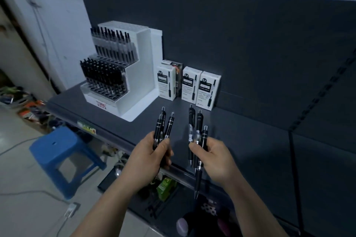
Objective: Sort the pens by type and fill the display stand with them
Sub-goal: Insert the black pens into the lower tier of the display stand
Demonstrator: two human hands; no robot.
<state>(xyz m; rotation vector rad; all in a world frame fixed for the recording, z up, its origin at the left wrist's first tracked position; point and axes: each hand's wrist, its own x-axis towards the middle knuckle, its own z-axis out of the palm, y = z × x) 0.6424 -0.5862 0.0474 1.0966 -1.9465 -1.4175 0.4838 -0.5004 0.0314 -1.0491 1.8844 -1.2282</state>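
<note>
Two bundles of pens, one per hand, both held over the front edge of the dark shelf point(240, 131).

Item 1: left bundle point(163, 125). About three all-black pens, click ends up and away, tips hidden in the palm. The left hand point(152, 156) has fingers and thumb curled round the barrels.

Item 2: right bundle point(198, 127). Three pens, at least one with a clear barrel section, so apparently a mixed lot. The right hand point(215, 158) pinches them between thumb and curled fingers. The longest pen hangs tip-down, well below the hand.

Item 3: display stand point(138, 75). White and stepped, it sits on the shelf ahead and to the left of both hands.
- The upper row point(111, 44) carries pens with clear barrels.
- The lower block point(102, 75) carries black ones.
- The front holes and the top step look unfilled, though this is hard to confirm.

Item 4: pen boxes point(208, 90). White cartons standing upright just right of the stand, against the back panel.

Item 5: blue stool point(57, 146), on the floor, lower left.

Governing relation:
- The stand lies up and left of the hands, and the left hand is the nearer.
- Every pen's long axis is near upright, tip downward, which likely suits holes that open upward.
- The black left bundle probably belongs with the lower block.
- The right bundle seems to need splitting by type first.
</note>
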